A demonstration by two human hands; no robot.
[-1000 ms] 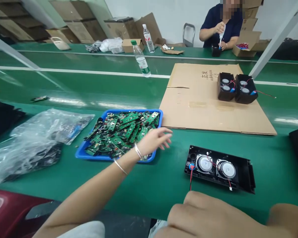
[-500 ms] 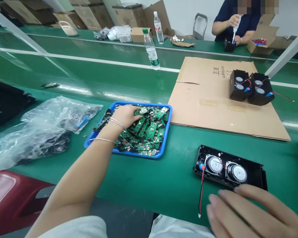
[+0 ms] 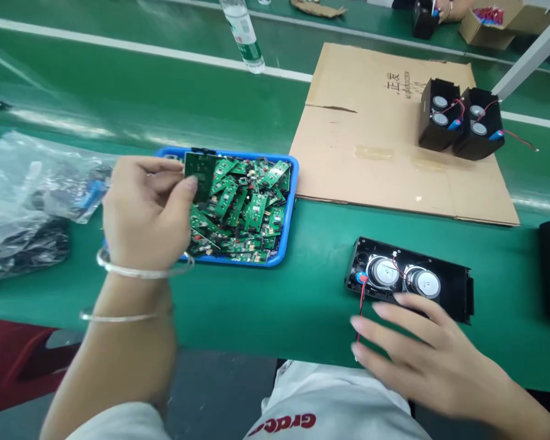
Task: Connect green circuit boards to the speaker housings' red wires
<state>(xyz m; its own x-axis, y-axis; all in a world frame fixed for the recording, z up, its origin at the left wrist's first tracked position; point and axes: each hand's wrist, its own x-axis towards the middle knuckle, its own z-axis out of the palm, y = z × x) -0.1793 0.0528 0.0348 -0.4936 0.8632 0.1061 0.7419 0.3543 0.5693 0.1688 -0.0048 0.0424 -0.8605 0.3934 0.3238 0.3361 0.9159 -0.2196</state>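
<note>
Dark-green and rectangular, a flat circuit board (image 3: 199,174) is being pinched between the thumb and fingers of my left hand (image 3: 142,214). Just under and to the right of that hand, a shallow blue plastic tray (image 3: 283,241) is holding a heap of small green circuit boards (image 3: 255,212). Two thin silver bangles (image 3: 140,272) are circling my left wrist.

My right hand (image 3: 421,360) is hanging palm-down with its fingers spread wide; I cannot tell whether its fingertips are touching the thin red-and-black wire (image 3: 362,298) beside them. Right beyond its fingers, an open black plastic housing (image 3: 456,290) is lying on the green tabletop (image 3: 238,305), carrying two round silver-grey speakers (image 3: 385,272).

Farther beyond my right hand, a flat brown cardboard sheet (image 3: 339,171) is supporting two black boxes (image 3: 479,145), set side by side. Left of my left hand, a clear plastic bag (image 3: 22,177) is lying crumpled.
</note>
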